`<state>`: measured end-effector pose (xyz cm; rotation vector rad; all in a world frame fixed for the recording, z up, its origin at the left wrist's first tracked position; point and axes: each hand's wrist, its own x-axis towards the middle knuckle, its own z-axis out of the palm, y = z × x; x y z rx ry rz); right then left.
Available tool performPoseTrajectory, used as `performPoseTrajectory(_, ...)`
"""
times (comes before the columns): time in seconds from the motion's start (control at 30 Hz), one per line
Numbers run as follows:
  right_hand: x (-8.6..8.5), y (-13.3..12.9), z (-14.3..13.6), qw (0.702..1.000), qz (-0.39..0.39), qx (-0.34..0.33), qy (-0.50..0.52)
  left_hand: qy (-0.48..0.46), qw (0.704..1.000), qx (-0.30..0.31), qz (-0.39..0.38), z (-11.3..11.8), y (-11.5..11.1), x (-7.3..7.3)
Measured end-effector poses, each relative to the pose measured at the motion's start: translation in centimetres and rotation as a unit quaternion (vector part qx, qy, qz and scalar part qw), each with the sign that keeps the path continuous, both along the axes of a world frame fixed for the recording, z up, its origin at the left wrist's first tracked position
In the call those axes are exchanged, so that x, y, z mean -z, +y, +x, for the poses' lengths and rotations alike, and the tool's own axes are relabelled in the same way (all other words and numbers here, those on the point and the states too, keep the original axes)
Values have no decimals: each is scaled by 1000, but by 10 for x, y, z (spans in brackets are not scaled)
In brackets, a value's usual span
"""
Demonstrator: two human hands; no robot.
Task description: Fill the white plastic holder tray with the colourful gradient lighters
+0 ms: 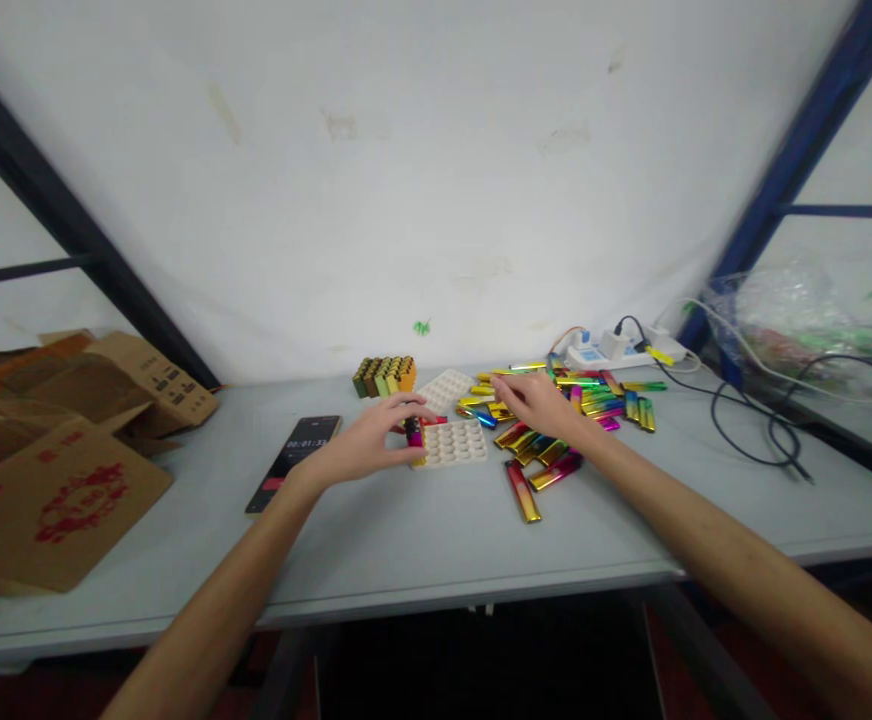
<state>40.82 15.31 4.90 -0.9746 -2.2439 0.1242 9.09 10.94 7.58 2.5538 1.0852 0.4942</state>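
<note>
1. Magenta and dark at its upper end, one lighter (415,438) stands at the left edge of the front tray, near the middle of the table (376,565).
2. Left hand (372,437): thumb and fingers are closed on this lighter, thumb on the near side, fingers on the far side.
3. Right hand (537,400): fingers are curled over the left part of the pile; whether they clamp anything cannot be told.
4. Front tray (460,443): white, with rows of round hollows, lying between the two hands. A small red item, partly hidden, shows at its far left corner.
5. Rear tray (445,388): also white, set just behind the front tray, toward the table's back edge.
6. Pile (602,405): metallic lighters in gold, red, green, blue and magenta lie loose right of the trays; a red-and-gold one (523,492) lies closest to the table's front edge.
7. Block (385,376): lighters stand upright in close rows near the back edge, left of the rear tray.
8. Phone (293,462): flat, left of the left hand, with a timer on its screen.
9. Cartons (68,500): brown, at the table's left end.
10. Power strip (608,352): white, along the back edge, behind the pile.
</note>
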Motion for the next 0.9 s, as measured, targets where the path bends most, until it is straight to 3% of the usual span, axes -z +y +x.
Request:
performPoseTrajectory(0.2, 4, 10, 7, 997, -21, 36, -68, 5, 999, -25, -20, 4, -2, 2)
performPoseTrajectory(0.4, 9, 10, 4, 991, -17, -33, -127, 8, 999, -22, -49, 6, -2, 4)
performPoseTrajectory(0.67, 16, 5, -3, 991, -20, -38, -124, -4, 999, -9, -41, 6, 1, 10)
performPoseTrajectory(0.77, 18, 5, -7, 993, 10, -10, -117, -8, 999, -22, -38, 7, 1, 12)
performPoseTrajectory(0.9, 15, 5, -9, 999, 7, 38, -37, -3, 998, -50, -38, 8, 1, 12)
